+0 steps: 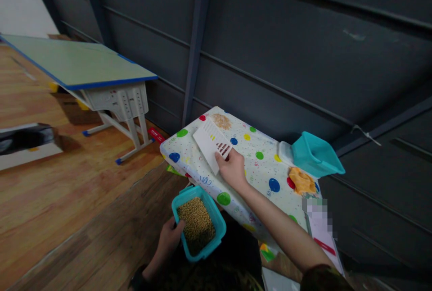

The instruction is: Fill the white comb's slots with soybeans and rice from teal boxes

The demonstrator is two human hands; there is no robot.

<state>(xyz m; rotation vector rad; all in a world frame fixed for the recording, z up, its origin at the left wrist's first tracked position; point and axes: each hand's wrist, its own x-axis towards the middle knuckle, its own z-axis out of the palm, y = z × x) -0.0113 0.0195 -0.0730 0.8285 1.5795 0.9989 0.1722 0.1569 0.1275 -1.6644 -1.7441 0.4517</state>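
Note:
My left hand (169, 238) grips the near-left rim of a teal plastic container (219, 223), just off the table's front edge. Round tan beans that look like soybeans (197, 221) fill much of it. In my right hand (232, 168) is a thin white slotted board (206, 144), pinched at its right end by the slots and held tilted over the table. Past the board lies a flat heap of small pale brown grains (222, 121) on the tablecloth; their kind is too small to tell.
The balloon-print tablecloth (249, 147) covers the table. At its right stand a second teal container (312, 156), a white lid-like piece (285, 152), an orange cloth (302, 181) and a clipboard-like sheet (324, 237). A dark wall (270, 47) rises behind; a green-topped desk (84, 61) stands left.

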